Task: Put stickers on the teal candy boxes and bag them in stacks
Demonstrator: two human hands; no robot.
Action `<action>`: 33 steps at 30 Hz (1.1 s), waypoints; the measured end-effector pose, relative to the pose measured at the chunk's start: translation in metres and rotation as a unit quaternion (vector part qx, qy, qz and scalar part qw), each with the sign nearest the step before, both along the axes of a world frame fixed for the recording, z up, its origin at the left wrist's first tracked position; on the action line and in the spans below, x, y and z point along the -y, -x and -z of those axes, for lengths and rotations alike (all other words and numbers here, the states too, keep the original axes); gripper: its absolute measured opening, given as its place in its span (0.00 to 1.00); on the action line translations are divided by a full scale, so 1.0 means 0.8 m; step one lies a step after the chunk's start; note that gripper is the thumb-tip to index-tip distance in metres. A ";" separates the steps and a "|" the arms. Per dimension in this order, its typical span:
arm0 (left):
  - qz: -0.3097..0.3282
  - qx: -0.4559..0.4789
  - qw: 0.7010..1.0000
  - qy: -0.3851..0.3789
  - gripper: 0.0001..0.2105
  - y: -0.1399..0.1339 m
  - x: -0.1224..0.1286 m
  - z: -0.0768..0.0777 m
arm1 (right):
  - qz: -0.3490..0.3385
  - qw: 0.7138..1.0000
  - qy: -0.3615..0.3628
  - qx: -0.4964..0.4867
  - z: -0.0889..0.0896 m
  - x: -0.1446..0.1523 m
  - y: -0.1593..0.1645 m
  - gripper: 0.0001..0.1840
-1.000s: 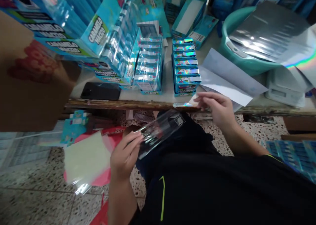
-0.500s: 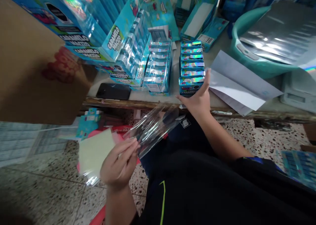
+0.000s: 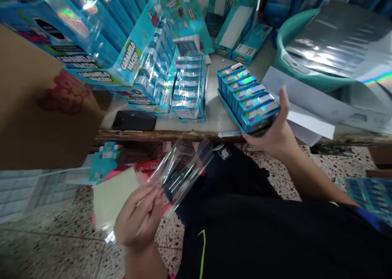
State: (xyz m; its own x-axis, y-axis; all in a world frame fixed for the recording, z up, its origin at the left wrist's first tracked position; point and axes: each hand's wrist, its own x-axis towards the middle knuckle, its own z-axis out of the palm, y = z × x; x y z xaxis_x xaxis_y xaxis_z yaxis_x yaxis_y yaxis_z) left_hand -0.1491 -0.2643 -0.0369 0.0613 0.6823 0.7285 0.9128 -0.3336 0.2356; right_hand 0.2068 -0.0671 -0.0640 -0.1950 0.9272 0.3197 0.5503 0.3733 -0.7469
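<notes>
Pinched in my left hand (image 3: 139, 213) is a clear plastic bag (image 3: 183, 177), held below the table edge in front of my lap. My right hand (image 3: 275, 132) grips the near end of a blue display box (image 3: 229, 111), thumb on one side and fingers on the other. This box holds a row of small blue packs with shiny tops and sits slanted at the table's front. Left of it stands a similar filled box (image 3: 188, 87) in clear wrap. Below my left hand, a pale yellowish stack of sheets or bags (image 3: 113, 197) rests on something red.
Wrapped blue boxes (image 3: 101, 54) are stacked at left beside a brown carton (image 3: 45, 107). A black phone (image 3: 134, 120) lies at the table edge. Folded white paper (image 3: 309, 116), a teal basin (image 3: 284, 38) and a scale (image 3: 364, 111) are at right. Flat blue cartons (image 3: 235, 26) stand behind.
My right hand has taken hold of the blue box and turned it slantwise, its near end swinging right and toward me. The left hand keeps the plastic bag, slightly lower.
</notes>
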 end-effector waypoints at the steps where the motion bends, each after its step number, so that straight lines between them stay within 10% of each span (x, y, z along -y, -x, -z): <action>1: -0.011 -0.003 1.000 -0.009 0.22 0.004 -0.003 0.002 | -0.009 1.000 0.015 -0.004 -0.002 0.016 -0.010 0.77; 8: -0.023 0.012 0.999 -0.036 0.27 0.010 -0.040 0.021 | 0.149 0.974 0.080 -0.150 0.015 0.124 -0.044 0.50; 11: -0.008 0.021 0.999 -0.039 0.22 -0.001 -0.051 0.022 | 0.094 0.887 0.320 -0.319 0.031 0.130 -0.063 0.32; 15: -0.017 0.038 0.999 0.005 0.15 -0.011 -0.045 0.011 | -0.050 0.747 0.516 -0.416 0.037 0.092 -0.074 0.43; 25: -0.060 0.110 0.987 0.099 0.11 -0.014 0.018 -0.007 | -0.225 0.795 0.454 -0.332 0.047 0.042 -0.034 0.43; 33: -0.094 0.107 0.987 0.074 0.11 0.001 0.024 -0.004 | -0.103 0.654 0.659 -0.356 0.057 0.087 -0.071 0.31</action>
